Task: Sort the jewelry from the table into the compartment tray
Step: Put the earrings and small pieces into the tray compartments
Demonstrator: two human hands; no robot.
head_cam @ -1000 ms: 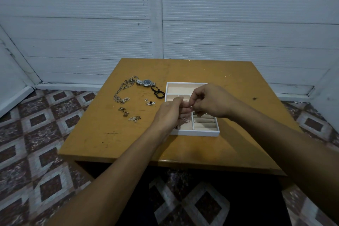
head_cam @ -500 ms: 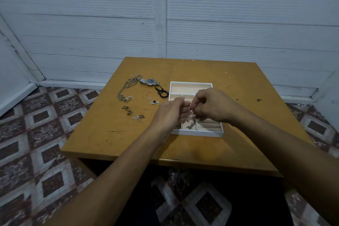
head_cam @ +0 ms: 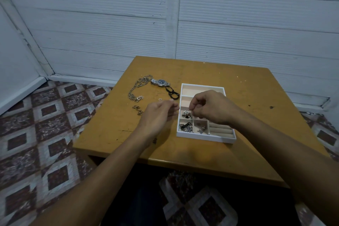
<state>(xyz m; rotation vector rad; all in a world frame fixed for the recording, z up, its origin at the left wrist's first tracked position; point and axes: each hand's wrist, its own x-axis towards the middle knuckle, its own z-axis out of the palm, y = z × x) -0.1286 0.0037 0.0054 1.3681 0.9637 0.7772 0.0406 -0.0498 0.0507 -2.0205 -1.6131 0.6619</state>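
Observation:
The white compartment tray (head_cam: 202, 85) sits mid-table. Silver pieces lie in its middle-left compartment (head_cam: 185, 114) and in two front compartments (head_cam: 185, 127), (head_cam: 201, 129). My right hand (head_cam: 211, 108) hovers over the tray with curled fingers, the tips pinched on what looks like a small silver piece just above the middle-left compartment. My left hand (head_cam: 159, 113) hangs left of the tray, fingers relaxed and holding nothing. On the table to the left lie a silver watch (head_cam: 162, 82), a long chain (head_cam: 135, 90), black loops (head_cam: 172, 92), a small ring (head_cam: 160, 99) and small earrings (head_cam: 138, 110).
The wooden table (head_cam: 220, 154) stands in a corner against white panelled walls (head_cam: 256, 24). Its front edge is close to me and its left edge drops to a patterned tile floor (head_cam: 45, 115). Padded ring rolls (head_cam: 220, 131) fill the tray's front right.
The two hands, pinched together over the tray before, have parted. My left hand drew back to the left and opened; my right hand dipped its fingertips toward the middle-left compartment.

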